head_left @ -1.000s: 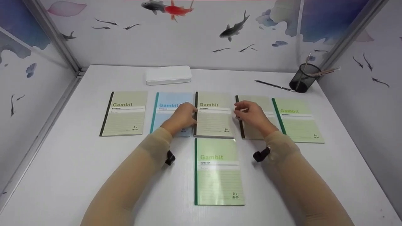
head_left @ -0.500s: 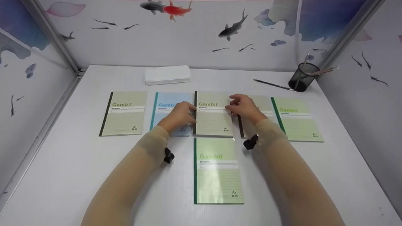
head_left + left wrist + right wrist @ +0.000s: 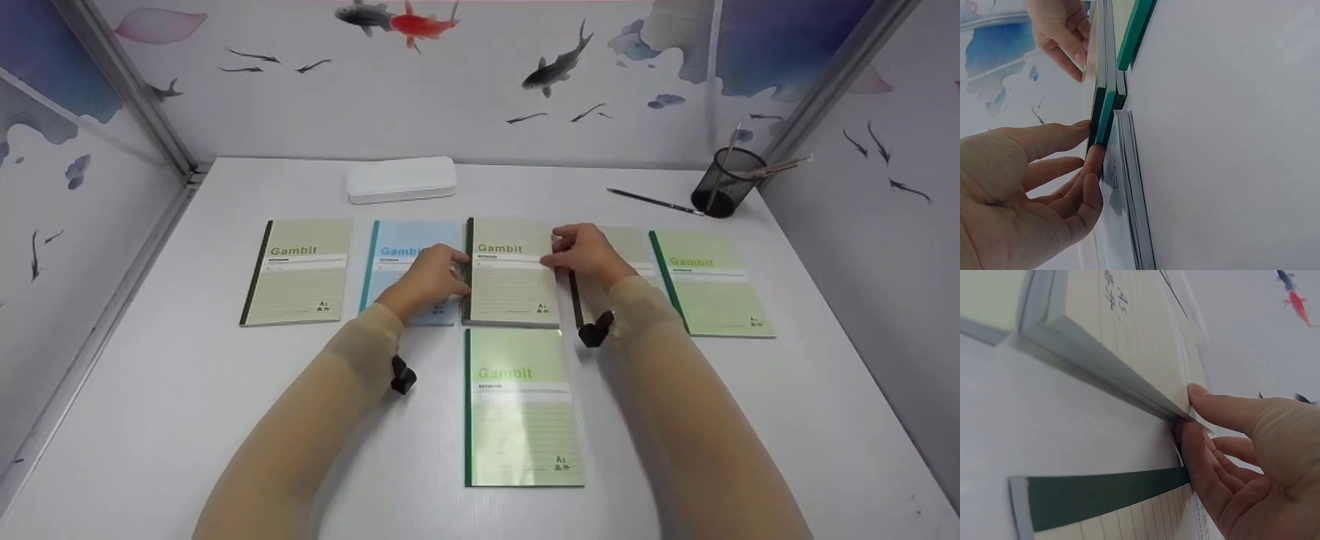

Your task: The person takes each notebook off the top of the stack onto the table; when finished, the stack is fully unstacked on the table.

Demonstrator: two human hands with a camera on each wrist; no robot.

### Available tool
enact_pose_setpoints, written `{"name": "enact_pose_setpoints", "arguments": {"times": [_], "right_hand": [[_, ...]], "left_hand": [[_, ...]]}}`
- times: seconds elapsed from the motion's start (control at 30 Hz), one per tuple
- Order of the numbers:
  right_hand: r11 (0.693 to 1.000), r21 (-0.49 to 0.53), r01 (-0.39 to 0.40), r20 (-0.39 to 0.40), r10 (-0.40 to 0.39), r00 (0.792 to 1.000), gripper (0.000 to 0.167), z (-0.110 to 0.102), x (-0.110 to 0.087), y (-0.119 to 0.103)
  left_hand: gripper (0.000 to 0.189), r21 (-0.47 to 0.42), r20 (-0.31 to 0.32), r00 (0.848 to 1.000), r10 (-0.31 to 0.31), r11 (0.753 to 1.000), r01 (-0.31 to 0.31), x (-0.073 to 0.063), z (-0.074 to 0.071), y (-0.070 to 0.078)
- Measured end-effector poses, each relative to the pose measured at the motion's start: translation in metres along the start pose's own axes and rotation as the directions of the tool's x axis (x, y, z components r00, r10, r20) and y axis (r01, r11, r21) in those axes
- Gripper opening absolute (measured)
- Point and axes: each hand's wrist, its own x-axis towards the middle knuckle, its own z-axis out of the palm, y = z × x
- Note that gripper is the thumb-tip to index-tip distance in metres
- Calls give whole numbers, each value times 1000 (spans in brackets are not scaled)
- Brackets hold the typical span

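A beige notebook with a dark spine [image 3: 513, 292] tops a small stack in the middle of the row; a teal spine [image 3: 1106, 115] shows beneath it in the left wrist view. My left hand [image 3: 427, 279] has its thumb and curled fingers against the stack's spine side, lying over part of a blue notebook [image 3: 379, 289]. At the opposite edge, my right hand [image 3: 589, 253] pinches the stack, thumb on the top cover and a finger lower at the side, as the right wrist view shows. That hand partly covers another beige notebook [image 3: 596, 311].
A green notebook [image 3: 523, 442] lies just in front of the stack. Another green notebook [image 3: 716, 292] is at the right, a beige one [image 3: 300, 289] at the left. Behind stand a white case [image 3: 402, 180] and a mesh pen cup [image 3: 726, 184], with a pencil [image 3: 652, 202] beside it.
My right hand has moved left, from over the neighbouring beige notebook to the right edge of the middle stack, and taken hold there. My left hand has stayed at the spine.
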Motion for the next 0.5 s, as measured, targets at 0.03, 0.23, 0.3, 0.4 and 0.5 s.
{"name": "enact_pose_setpoints", "arguments": {"times": [0.03, 0.23, 0.3, 0.4, 0.5], "right_hand": [[1000, 11, 2, -3, -2, 1000, 76, 0, 1, 1], [991, 129, 20, -11, -19, 1000, 67, -2, 2, 9], [987, 159, 39, -13, -37, 999, 64, -4, 0, 11], [981, 189, 52, -25, -49, 999, 61, -9, -3, 13], [969, 244, 43, -39, -35, 999, 59, -14, -7, 14]], "left_hand": [[61, 5, -1, 1000, -1, 1000, 1, 0, 0, 0], [59, -2, 7, 1000, -20, 1000, 20, 0, 1, 1], [61, -3, 10, 999, -33, 999, 33, 0, 1, 1], [62, 18, 9, 999, -46, 999, 45, -1, 1, 3], [62, 34, 11, 998, -57, 998, 56, -2, 0, 5]]}}
